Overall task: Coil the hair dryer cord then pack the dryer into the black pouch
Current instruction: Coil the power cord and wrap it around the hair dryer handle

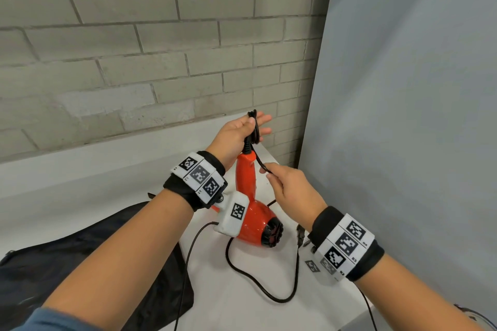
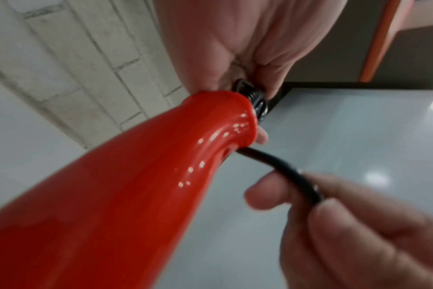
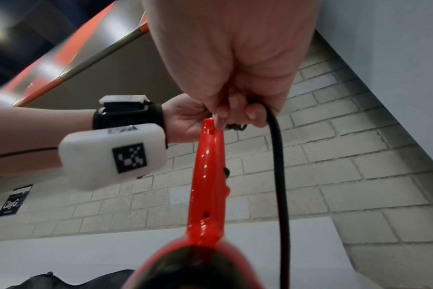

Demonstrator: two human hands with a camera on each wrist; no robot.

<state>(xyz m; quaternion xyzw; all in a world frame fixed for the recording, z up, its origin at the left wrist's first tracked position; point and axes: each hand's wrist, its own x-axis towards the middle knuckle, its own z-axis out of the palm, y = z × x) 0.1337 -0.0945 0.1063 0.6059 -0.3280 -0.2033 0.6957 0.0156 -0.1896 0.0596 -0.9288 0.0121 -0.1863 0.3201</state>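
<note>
The red hair dryer stands handle-up over the white table, its barrel low near the surface. My left hand holds the top of the handle, thumb pinning a few loops of the black cord against the palm while the fingers stretch out. My right hand pinches the cord just right of the handle. From there the cord runs down into a slack loop on the table. The left wrist view shows the handle and the cord. The black pouch lies at the lower left.
A grey brick wall stands close behind the table, and a pale grey panel closes off the right side. Thin black cables from the wrist cameras trail over the pouch's edge and the table's front.
</note>
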